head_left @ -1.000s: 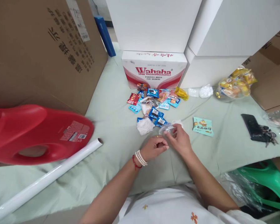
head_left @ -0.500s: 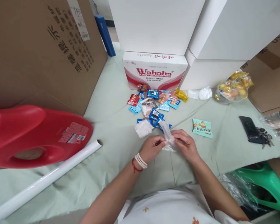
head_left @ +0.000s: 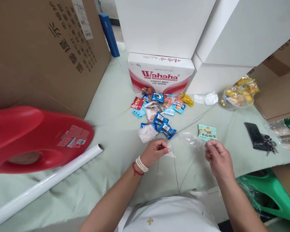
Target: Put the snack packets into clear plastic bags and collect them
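Note:
A thin clear plastic bag is drawn out sideways above the table, between my two hands. My left hand, with beads and a red cord at its wrist, pinches plastic at the left; a bit of film hangs below its fingertips. My right hand is closed on the bag's right end, just in front of a mint-green snack packet. Beyond my left hand lie a crumpled white plastic bag and a blue snack packet. Whether the film is a single piece I cannot tell.
Several mixed snack packets lie before a Wahaba-style white water carton. At right are a tub of yellow-wrapped snacks, a phone and keys. A red jug and a white roll lie left.
My right hand has moved right, away from my left hand, and the bunched plastic bag is now stretched out sideways. My left hand has shifted slightly left.

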`<act>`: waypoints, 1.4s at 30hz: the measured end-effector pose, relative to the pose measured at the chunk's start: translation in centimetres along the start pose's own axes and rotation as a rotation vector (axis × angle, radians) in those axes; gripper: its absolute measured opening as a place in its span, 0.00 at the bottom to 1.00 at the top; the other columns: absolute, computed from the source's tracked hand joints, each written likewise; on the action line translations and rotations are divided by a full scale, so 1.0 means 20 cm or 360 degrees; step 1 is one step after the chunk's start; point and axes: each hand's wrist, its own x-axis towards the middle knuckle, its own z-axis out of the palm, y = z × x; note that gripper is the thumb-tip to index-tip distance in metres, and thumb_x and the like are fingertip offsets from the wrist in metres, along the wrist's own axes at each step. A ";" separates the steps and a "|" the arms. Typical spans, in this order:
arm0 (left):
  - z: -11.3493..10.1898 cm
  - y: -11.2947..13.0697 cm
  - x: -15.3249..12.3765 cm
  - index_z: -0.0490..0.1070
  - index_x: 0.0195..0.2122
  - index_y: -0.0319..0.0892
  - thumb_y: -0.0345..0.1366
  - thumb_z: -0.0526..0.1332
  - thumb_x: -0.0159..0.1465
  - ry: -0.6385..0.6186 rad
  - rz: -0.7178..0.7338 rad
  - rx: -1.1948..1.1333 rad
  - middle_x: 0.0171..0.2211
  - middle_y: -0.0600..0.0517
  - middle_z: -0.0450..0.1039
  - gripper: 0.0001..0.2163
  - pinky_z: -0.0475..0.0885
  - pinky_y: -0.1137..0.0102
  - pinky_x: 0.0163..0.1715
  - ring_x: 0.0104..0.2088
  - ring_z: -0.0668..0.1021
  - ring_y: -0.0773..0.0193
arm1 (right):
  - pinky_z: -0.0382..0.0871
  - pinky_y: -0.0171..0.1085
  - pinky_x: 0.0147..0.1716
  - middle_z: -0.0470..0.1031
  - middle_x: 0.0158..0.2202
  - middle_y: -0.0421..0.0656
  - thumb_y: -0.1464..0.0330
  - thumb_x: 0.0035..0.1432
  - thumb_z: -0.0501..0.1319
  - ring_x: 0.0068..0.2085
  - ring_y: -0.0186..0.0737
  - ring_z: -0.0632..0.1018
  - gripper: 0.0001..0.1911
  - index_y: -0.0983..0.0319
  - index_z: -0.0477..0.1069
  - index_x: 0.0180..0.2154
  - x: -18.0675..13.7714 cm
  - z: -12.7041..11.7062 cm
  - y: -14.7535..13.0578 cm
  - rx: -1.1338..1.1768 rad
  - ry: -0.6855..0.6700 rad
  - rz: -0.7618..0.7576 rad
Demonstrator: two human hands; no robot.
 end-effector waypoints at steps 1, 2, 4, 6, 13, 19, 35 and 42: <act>0.01 0.00 -0.01 0.70 0.27 0.40 0.54 0.73 0.56 -0.0030 0.0019 0.0076 0.26 0.56 0.64 0.22 0.61 0.72 0.29 0.28 0.65 0.69 | 0.57 0.31 0.21 0.69 0.29 0.39 0.47 0.57 0.68 0.25 0.32 0.65 0.22 0.59 0.74 0.37 -0.03 0.05 -0.01 -0.0094 -0.0234 0.0063; 0.02 -0.01 -0.01 0.70 0.27 0.40 0.54 0.72 0.56 -0.0062 0.0041 0.0154 0.26 0.56 0.64 0.21 0.60 0.71 0.29 0.28 0.65 0.69 | 0.58 0.32 0.22 0.72 0.31 0.41 0.45 0.58 0.67 0.26 0.33 0.67 0.23 0.59 0.75 0.38 -0.06 0.11 -0.02 -0.0185 -0.0451 0.0099; 0.04 -0.01 -0.02 0.72 0.27 0.40 0.54 0.70 0.59 -0.0146 0.0084 0.0294 0.26 0.56 0.63 0.21 0.60 0.71 0.29 0.28 0.65 0.68 | 0.62 0.33 0.27 0.74 0.33 0.42 0.45 0.58 0.67 0.30 0.35 0.69 0.24 0.60 0.77 0.39 -0.10 0.23 -0.02 -0.0293 -0.0748 0.0049; 0.05 -0.01 -0.03 0.71 0.26 0.40 0.54 0.67 0.62 -0.0233 0.0100 0.0371 0.25 0.55 0.63 0.21 0.59 0.71 0.30 0.28 0.65 0.68 | 0.63 0.33 0.30 0.73 0.31 0.40 0.46 0.57 0.68 0.32 0.35 0.68 0.24 0.61 0.76 0.36 -0.11 0.33 0.00 -0.0268 -0.0875 -0.0038; 0.02 0.05 -0.02 0.70 0.26 0.40 0.51 0.64 0.63 -0.0216 0.0022 0.0174 0.25 0.55 0.66 0.19 0.61 0.71 0.31 0.28 0.66 0.68 | 0.51 0.32 0.23 0.60 0.24 0.35 0.44 0.54 0.70 0.25 0.30 0.58 0.26 0.61 0.74 0.34 -0.07 0.31 0.04 -0.0168 -0.0870 0.0172; 0.00 0.06 -0.01 0.68 0.24 0.41 0.46 0.66 0.57 0.0026 -0.0121 -0.0100 0.21 0.58 0.62 0.14 0.55 0.73 0.24 0.23 0.60 0.72 | 0.55 0.32 0.23 0.59 0.23 0.34 0.45 0.52 0.71 0.25 0.31 0.59 0.26 0.60 0.69 0.30 -0.08 0.22 0.03 -0.0019 -0.0727 0.0259; 0.07 0.05 -0.01 0.68 0.28 0.41 0.62 0.63 0.60 0.0036 -0.0184 0.0390 0.24 0.56 0.68 0.25 0.60 0.73 0.24 0.23 0.66 0.71 | 0.65 0.36 0.33 0.68 0.30 0.41 0.59 0.71 0.59 0.32 0.38 0.70 0.14 0.59 0.74 0.35 -0.14 0.08 0.14 -0.0748 -0.0915 -0.0639; 0.11 0.03 -0.03 0.72 0.27 0.40 0.52 0.66 0.61 -0.0065 -0.0084 0.0502 0.25 0.55 0.67 0.19 0.61 0.72 0.29 0.27 0.67 0.69 | 0.67 0.39 0.36 0.72 0.33 0.44 0.59 0.72 0.56 0.35 0.41 0.73 0.14 0.58 0.74 0.36 -0.14 0.12 0.10 -0.0835 -0.1047 -0.0687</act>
